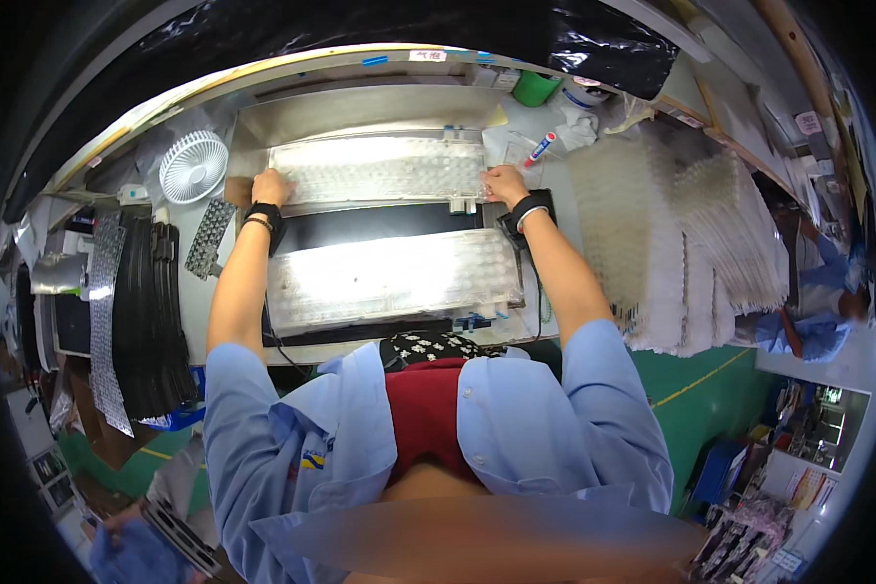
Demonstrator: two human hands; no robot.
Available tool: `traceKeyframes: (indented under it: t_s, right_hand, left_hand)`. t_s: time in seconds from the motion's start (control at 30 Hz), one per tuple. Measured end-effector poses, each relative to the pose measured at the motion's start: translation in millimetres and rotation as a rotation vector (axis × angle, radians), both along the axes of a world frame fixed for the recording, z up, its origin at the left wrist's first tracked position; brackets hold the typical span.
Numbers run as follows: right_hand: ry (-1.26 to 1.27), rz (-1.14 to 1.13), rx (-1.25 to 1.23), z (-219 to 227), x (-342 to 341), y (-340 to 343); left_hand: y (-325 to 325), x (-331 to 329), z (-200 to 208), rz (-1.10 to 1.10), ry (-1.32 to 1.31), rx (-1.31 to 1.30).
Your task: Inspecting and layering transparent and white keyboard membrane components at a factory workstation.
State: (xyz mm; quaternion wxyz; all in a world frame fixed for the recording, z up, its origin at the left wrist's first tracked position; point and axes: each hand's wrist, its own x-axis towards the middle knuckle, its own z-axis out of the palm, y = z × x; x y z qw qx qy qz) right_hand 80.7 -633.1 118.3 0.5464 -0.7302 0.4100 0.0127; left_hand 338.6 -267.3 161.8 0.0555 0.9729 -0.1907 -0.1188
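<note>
A white fan and green container stand apart.

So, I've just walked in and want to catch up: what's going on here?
The bare left hand and bare right hand hold opposite ends of a long, translucent whitish panel with a bumpy pattern. A second long, translucent whitish panel lies nearer the body, with a glossy dark flat surface showing between the two. A round white fan stands off to the left, and layered stacks of thin, pale sheets lie on the right.
</note>
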Motion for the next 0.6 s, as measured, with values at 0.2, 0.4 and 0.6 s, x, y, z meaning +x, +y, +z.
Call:
traceKeyframes:
  t_s: [0.2,0.4,0.6]
  right_hand:
    - [0.005,0.009,-0.028,2,1,-1]
    - [0.048,0.039,-0.002,3,2,4]
    - [0.096,0.064,-0.036,11,5,6]
  left_hand:
    - [0,21,-23,0.108,0.042,-0.068]
    - [2,29,-34,0.129,0.043,-0.084]
    - [7,30,-30,0.152,0.07,-0.064]
